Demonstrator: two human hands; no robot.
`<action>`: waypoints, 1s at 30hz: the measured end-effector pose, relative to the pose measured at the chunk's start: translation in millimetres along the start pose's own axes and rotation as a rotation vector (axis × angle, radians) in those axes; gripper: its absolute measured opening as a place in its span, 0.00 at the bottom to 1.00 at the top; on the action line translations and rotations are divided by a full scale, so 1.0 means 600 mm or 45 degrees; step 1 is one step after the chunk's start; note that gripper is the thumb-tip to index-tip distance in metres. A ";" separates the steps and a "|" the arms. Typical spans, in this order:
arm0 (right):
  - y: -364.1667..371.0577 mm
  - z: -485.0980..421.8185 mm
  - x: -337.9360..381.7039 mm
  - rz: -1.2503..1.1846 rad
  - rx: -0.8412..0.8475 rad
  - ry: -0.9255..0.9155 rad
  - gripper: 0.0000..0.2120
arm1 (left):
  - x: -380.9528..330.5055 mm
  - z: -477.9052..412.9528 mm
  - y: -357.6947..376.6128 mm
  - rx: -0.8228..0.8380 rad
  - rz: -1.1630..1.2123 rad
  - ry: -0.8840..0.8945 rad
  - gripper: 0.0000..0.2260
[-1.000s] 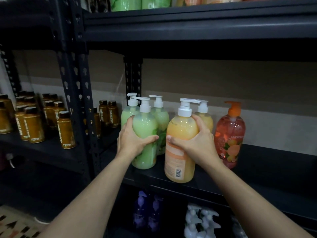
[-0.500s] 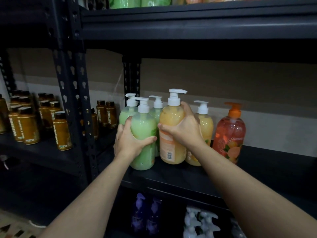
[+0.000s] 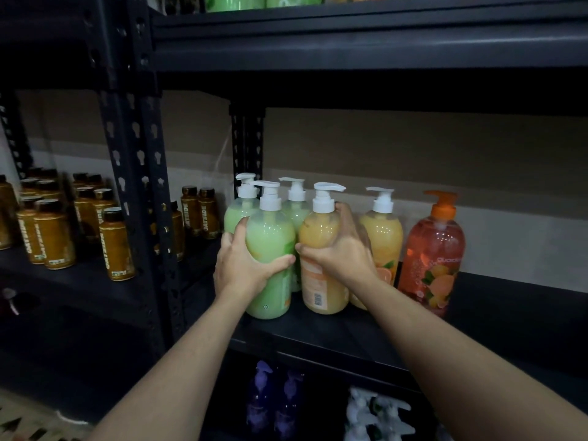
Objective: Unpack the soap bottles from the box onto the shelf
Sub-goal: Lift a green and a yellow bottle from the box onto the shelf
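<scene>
My left hand (image 3: 245, 265) grips a light green pump bottle (image 3: 270, 249) that stands on the black shelf (image 3: 334, 332). My right hand (image 3: 340, 253) grips an orange-yellow pump bottle (image 3: 319, 249) standing right beside it, its barcode label facing me. Two more green bottles (image 3: 294, 211) stand behind them. Another orange-yellow bottle (image 3: 383, 230) is behind my right hand, and a pink-red bottle with an orange pump (image 3: 432, 249) stands to the right. The box is out of view.
A perforated black upright (image 3: 140, 186) divides the shelving. Several brown capped bottles (image 3: 54, 233) fill the left bay. An upper shelf (image 3: 350, 43) overhangs the bottles. Purple and white bottles (image 3: 276, 402) sit on the shelf below. Bare shelf lies right of the pink-red bottle.
My right hand has carried the orange-yellow bottle back and left and set it down next to the green one. My left hand has kept its grip on the green bottle.
</scene>
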State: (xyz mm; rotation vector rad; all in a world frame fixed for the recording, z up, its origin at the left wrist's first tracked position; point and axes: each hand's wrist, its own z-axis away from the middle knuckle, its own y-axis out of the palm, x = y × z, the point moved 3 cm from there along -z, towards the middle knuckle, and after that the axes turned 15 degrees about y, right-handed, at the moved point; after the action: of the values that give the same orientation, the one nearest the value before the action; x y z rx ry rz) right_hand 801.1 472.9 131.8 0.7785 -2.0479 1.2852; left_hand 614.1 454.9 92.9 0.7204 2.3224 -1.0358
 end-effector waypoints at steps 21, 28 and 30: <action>0.000 0.002 -0.010 0.338 -0.178 -0.103 0.51 | -0.003 0.000 -0.001 0.007 -0.008 -0.010 0.49; -0.001 0.001 -0.013 0.395 -0.228 -0.154 0.52 | -0.002 -0.001 0.004 0.016 -0.038 -0.010 0.50; -0.001 0.002 -0.013 0.404 -0.222 -0.162 0.52 | -0.002 -0.001 0.005 0.025 -0.038 -0.018 0.50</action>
State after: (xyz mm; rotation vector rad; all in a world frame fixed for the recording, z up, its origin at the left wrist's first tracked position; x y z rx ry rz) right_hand 806.4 473.2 125.8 0.4799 -2.4226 1.2238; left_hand 616.9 456.8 92.2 0.6856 2.3204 -1.0752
